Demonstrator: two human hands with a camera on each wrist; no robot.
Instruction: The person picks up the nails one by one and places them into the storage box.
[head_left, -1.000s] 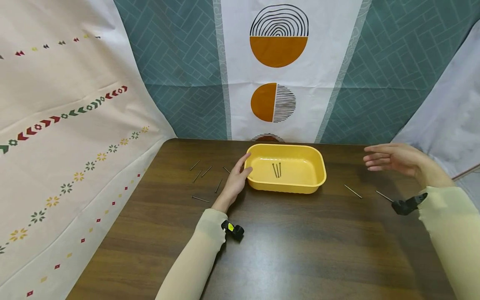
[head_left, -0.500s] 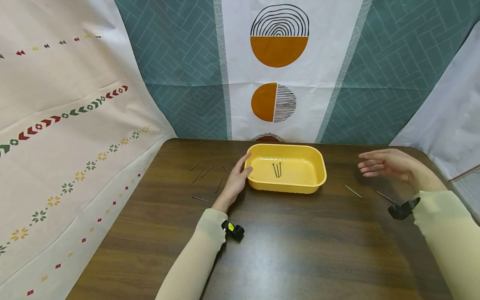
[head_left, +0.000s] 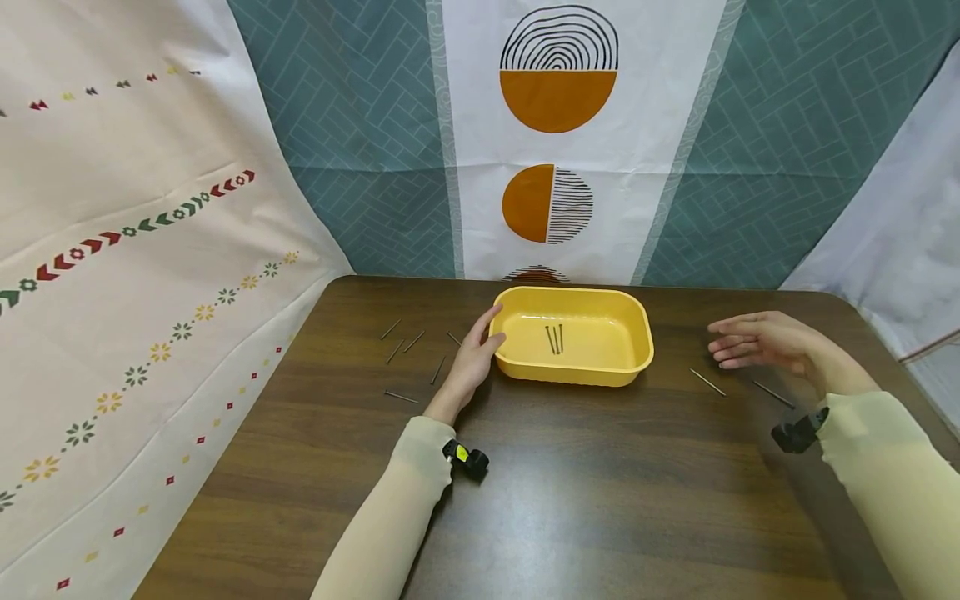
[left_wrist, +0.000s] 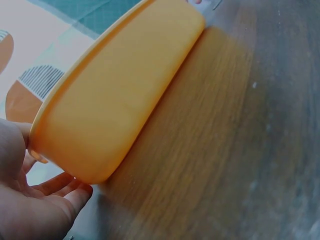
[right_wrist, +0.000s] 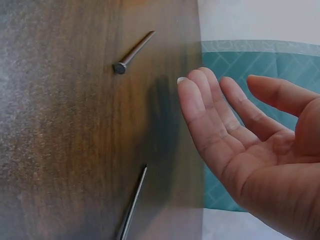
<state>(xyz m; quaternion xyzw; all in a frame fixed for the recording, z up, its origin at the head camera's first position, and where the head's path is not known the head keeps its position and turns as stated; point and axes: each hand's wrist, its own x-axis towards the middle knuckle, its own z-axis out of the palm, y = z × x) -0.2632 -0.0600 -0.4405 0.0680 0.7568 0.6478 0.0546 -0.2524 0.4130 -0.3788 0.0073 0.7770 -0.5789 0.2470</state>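
My left hand (head_left: pixel 467 367) holds the left end of a yellow plastic tray (head_left: pixel 573 374), thumb at the rim. The left wrist view shows the fingers of that hand (left_wrist: pixel 35 200) against the tray's outer wall (left_wrist: pixel 115 100). Inside the tray lie 3 nails (head_left: pixel 554 339). My right hand (head_left: pixel 772 343) hovers over the table to the right, fingers extended and holding nothing. Below it lie two nails, a nearer-to-tray nail (head_left: pixel 708 382) and an outer nail (head_left: pixel 773 394). In the right wrist view, one nail (right_wrist: pixel 134 52) shows its flat head.
Several loose nails (head_left: pixel 414 342) are scattered on the brown wooden table (head_left: pixel 600 483) left of the tray. A patterned cloth (head_left: pixel 375 208) hangs behind the table's back edge. White cloths hang at both sides.
My right hand has come down and moved left, nearer the two nails on the table. My left hand and the tray have stayed in place.
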